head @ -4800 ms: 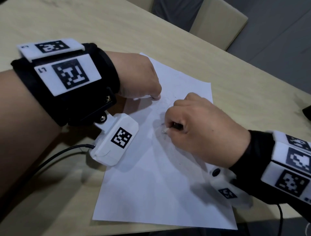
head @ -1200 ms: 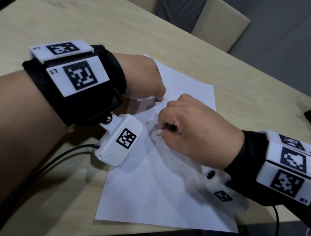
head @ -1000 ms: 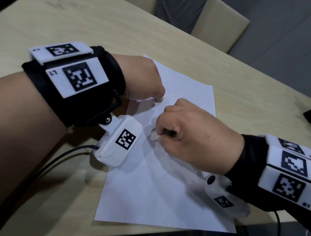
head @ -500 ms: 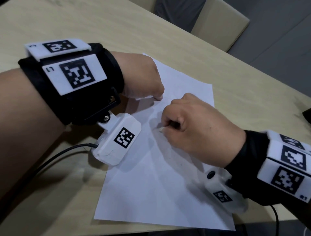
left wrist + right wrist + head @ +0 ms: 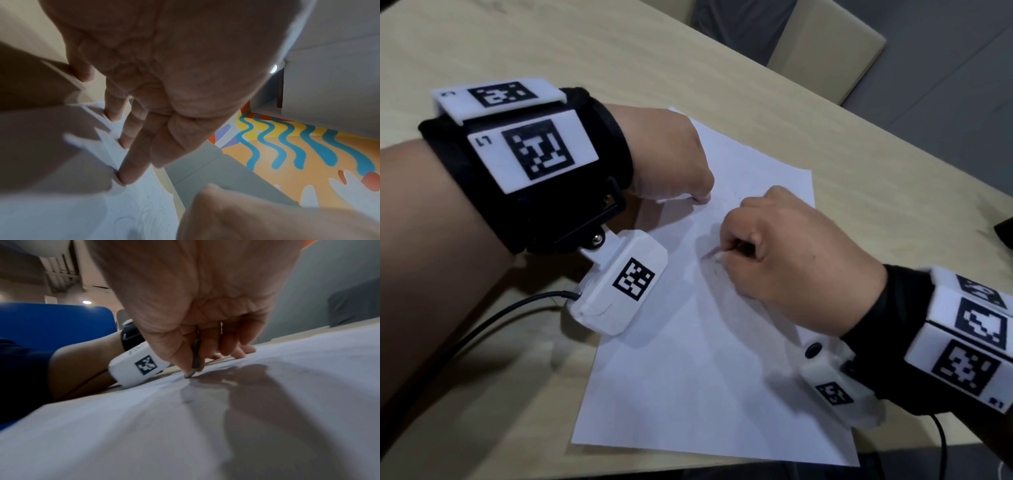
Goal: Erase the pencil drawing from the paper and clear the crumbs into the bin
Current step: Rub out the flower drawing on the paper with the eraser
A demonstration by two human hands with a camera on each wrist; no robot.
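A white sheet of paper [image 5: 705, 377] lies on the wooden table [image 5: 551, 51], with faint pencil lines [image 5: 131, 219] near its upper middle. My right hand [image 5: 784, 260] pinches a small eraser [image 5: 719, 255] between thumb and forefinger, its tip touching the paper; in the right wrist view the eraser [image 5: 194, 360] looks thin and grey. My left hand [image 5: 671, 164] presses straight fingertips [image 5: 125, 175] onto the paper's upper left part, holding it flat. No bin is in view.
A beige chair [image 5: 822, 51] stands behind the table's far edge. A dark object [image 5: 1005, 233] sits at the right edge of the table. Cables run from both wrist cameras across the table's near side.
My right hand has rubbed the eraser back and forth over the same patch, now a little to the right and up from a second ago. The left hand has stayed pressed on the paper.
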